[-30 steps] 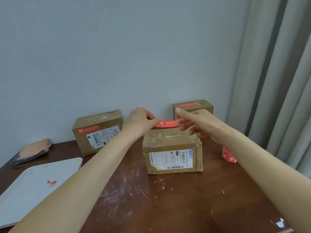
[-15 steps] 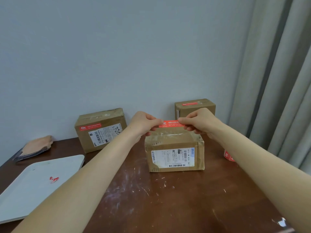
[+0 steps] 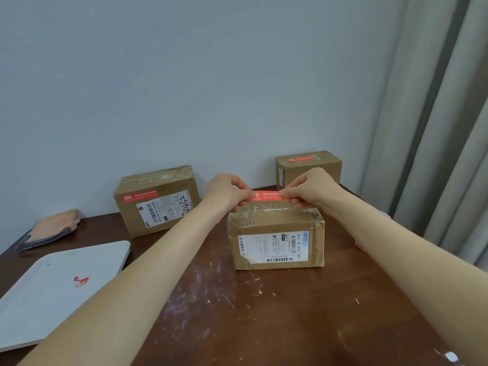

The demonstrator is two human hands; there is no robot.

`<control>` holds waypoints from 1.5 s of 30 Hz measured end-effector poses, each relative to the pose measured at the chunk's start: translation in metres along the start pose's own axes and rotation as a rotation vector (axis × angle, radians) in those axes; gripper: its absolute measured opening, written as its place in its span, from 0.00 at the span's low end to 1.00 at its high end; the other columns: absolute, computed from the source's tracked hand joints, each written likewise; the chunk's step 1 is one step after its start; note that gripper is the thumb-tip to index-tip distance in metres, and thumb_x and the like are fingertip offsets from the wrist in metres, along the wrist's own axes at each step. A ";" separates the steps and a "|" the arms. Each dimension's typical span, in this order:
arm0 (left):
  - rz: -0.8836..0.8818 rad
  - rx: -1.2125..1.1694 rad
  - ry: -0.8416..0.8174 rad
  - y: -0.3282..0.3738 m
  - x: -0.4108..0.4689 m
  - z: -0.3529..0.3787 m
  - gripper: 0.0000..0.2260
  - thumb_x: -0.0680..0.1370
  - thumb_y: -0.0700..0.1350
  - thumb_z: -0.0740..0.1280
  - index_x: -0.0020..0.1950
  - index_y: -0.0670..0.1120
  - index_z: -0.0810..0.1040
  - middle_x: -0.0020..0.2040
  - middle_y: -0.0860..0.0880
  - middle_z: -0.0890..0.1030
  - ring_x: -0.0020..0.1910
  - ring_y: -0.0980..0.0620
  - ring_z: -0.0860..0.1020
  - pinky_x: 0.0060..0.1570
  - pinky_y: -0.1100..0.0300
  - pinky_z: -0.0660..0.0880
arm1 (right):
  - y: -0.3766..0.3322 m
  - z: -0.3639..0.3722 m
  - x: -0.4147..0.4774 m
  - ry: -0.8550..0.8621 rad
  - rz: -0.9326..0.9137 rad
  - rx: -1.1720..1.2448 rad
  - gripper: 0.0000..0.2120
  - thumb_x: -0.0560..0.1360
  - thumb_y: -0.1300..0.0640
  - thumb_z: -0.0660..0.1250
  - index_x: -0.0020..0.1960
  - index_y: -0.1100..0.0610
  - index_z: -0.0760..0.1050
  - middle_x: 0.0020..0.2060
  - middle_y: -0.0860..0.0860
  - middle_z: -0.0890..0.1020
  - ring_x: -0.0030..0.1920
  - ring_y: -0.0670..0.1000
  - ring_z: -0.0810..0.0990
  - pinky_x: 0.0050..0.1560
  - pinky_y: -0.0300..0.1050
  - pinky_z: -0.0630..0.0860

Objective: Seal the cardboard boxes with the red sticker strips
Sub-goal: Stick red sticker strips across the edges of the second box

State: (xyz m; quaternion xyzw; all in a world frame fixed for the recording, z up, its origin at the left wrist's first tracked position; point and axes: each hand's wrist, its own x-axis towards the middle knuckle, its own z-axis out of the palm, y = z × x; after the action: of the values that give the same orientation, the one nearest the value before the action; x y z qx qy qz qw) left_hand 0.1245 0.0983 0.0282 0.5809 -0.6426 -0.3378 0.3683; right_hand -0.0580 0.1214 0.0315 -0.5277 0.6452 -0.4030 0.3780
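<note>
A red sticker strip is stretched level between my left hand and my right hand, each pinching one end. It hangs just above the far top edge of the middle cardboard box, which has a white label on its front. A left box carries a red strip on its front face. A smaller box at the back right has a red strip on its top.
A white tray with a small red scrap lies at the left. A folded cloth sits at the far left by the wall. A red sticker roll peeks from behind my right forearm. Grey curtains hang on the right.
My right hand has closed onto the strip's right end, and both hands now hold it taut and level above the middle box.
</note>
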 end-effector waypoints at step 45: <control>-0.116 0.239 -0.073 -0.022 0.012 -0.015 0.07 0.72 0.42 0.71 0.45 0.39 0.82 0.29 0.47 0.75 0.25 0.53 0.68 0.26 0.65 0.65 | 0.004 0.038 0.035 -0.058 -0.076 -0.524 0.16 0.68 0.48 0.72 0.44 0.61 0.82 0.31 0.51 0.79 0.33 0.50 0.76 0.41 0.47 0.76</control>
State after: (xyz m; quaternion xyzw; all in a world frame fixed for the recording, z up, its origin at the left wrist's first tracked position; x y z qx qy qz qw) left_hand 0.1477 0.0837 0.0175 0.6442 -0.6565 -0.3004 0.2525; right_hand -0.0304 0.0833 0.0110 -0.6428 0.6961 -0.2206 0.2313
